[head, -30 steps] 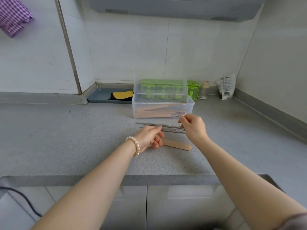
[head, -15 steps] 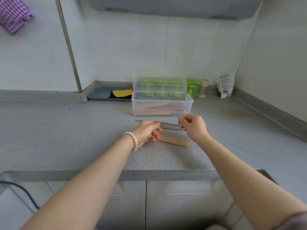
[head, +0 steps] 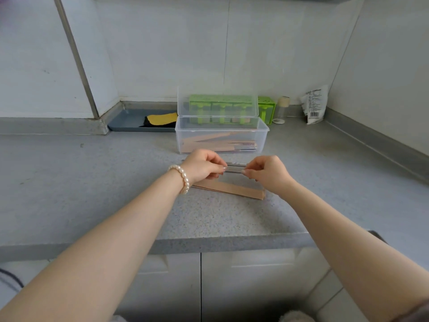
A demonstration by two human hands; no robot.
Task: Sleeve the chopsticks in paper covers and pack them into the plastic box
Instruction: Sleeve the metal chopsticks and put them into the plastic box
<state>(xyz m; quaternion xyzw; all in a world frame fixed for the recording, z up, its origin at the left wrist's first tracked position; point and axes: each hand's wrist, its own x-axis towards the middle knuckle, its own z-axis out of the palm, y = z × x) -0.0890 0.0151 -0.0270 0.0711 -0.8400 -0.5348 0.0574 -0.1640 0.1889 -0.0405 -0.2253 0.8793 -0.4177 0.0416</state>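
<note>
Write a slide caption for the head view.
Both hands, left hand and right hand, pinch metal chopsticks above paper covers.

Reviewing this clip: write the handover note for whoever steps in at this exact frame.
Left hand and right hand each pinch an end of the bare metal chopsticks, held just above the counter.
Empty paper covers lie on the counter under the hands.
Box stands open behind, with some sleeved chopsticks already inside.
Left: sleeve the held chopsticks, put them in the box, go on with the remaining covers.
</note>
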